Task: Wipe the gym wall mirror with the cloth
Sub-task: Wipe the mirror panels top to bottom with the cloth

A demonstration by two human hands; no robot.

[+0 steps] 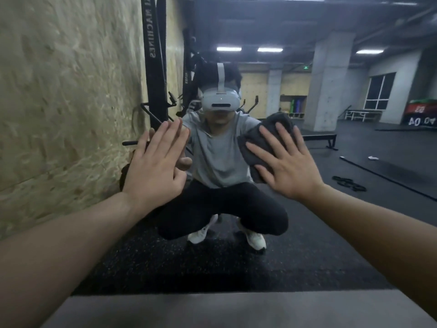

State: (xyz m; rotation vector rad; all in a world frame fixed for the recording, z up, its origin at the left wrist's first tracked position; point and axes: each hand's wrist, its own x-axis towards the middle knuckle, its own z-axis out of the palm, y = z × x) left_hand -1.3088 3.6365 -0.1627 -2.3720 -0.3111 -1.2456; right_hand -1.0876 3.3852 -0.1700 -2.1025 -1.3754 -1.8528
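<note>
My right hand [289, 162], fingers straight, presses the grey cloth [262, 138] against the mirror [354, 150]. My left hand [155, 162] rests flat on the glass, holding nothing.

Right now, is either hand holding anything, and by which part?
Nothing is gripped. The right hand presses flat, fingers straight, on the middle of the grey cloth against the mirror. The left hand lies open, bare.

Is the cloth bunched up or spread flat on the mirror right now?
Bunched. The cloth shows thick folds, wadded under the flat, straight-fingered right hand pressing it to the mirror.
</note>
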